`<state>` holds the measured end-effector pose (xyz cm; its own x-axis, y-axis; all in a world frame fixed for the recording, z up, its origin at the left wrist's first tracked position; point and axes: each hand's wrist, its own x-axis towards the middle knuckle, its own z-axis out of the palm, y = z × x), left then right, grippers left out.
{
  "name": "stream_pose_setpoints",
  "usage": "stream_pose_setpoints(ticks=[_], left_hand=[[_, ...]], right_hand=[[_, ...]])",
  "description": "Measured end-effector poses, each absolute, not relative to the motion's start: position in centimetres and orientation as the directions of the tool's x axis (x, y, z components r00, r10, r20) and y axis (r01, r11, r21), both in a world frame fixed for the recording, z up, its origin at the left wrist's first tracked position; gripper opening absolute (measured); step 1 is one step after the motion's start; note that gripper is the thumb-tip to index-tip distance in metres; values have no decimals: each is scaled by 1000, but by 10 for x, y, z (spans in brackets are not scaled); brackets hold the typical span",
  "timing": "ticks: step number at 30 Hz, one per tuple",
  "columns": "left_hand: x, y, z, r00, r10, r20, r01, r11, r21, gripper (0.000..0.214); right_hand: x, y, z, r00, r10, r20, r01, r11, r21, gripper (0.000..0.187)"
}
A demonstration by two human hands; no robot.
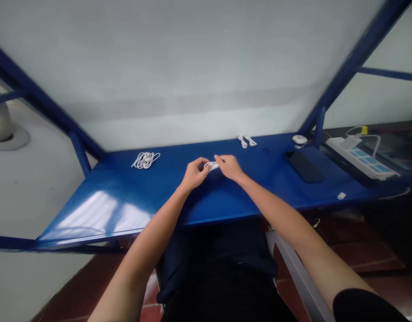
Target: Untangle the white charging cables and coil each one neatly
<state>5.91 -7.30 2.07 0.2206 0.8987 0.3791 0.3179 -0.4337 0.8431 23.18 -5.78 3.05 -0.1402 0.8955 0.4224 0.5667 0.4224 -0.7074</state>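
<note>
A coiled white cable [212, 166] is stretched between my two hands, just above the middle of the blue table [172, 205]. My left hand [195, 172] pinches its left end between thumb and fingers. On the other side, my right hand [229, 165] is closed around the right end, its fingertips mostly hidden. A loose bundle of white cable [146, 159] lies on the table to the left. Two smaller tied white cables [246, 141] rest side by side near the back edge.
At the right lie a dark phone [303, 166], a white round case [299, 139] and a small white adapter [341, 196]. Beyond them, a white power strip [363, 156] has plugs and cords in it. Blue metal posts [80, 152] rise at both table ends.
</note>
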Motion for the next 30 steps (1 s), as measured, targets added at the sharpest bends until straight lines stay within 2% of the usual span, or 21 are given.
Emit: stream_pose_setpoints(ticks=[3, 5, 10, 17, 20, 24, 30], left_hand=[[60, -72, 21, 223, 927, 302, 205, -347, 915, 25], [60, -72, 22, 237, 926, 294, 201, -342, 918, 25], [59, -75, 24, 302, 915, 268, 280, -354, 892, 16], [53, -73, 23, 380, 906, 184, 432, -350, 831, 19], [52, -74, 26, 386, 894, 229, 492, -409, 768, 21], [50, -73, 31, 392, 840, 375, 579, -542, 609, 15], [53, -73, 28, 447, 774, 449, 630, -629, 456, 16]], right_hand=[[233, -60, 32, -146, 875, 462, 569, 456, -684, 45], [233, -62, 32, -179, 859, 480, 570, 488, -661, 42], [234, -62, 29, -258, 826, 501, 560, 551, -619, 37], [233, -62, 26, -332, 832, 444, 579, 552, -600, 36], [233, -62, 25, -350, 833, 428, 573, 552, -605, 37], [232, -62, 24, -370, 833, 411, 568, 553, -609, 37], [231, -61, 23, -376, 850, 370, 551, 526, -648, 33]])
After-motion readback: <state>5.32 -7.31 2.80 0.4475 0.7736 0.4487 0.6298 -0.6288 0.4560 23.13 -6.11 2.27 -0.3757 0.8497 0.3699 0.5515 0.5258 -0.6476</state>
